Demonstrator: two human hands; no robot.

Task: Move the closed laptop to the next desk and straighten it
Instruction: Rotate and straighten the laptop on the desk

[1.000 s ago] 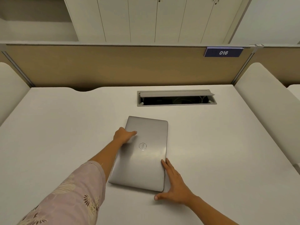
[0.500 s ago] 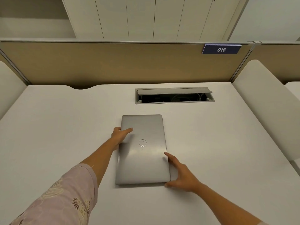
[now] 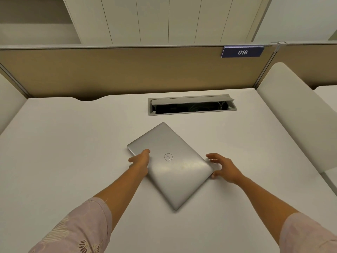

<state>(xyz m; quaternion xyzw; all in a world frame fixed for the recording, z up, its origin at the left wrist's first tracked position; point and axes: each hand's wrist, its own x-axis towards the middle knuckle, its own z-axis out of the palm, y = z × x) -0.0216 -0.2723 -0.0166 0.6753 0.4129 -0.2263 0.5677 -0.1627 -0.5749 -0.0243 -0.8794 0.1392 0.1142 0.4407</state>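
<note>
Open-plan office: white table w/ tan partition, seat no. sign "016", cable hatch, white cabinets behind.

Soft, even overhead light, faint glare on the laptop lid, wide-angle bending at edges.

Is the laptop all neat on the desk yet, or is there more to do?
Not yet. The closed laptop already lies on the desk marked 016. Now the left hand presses its left edge and the right hand cups its right corner. It sits crooked, like a diamond, so squaring it up remains.
</note>
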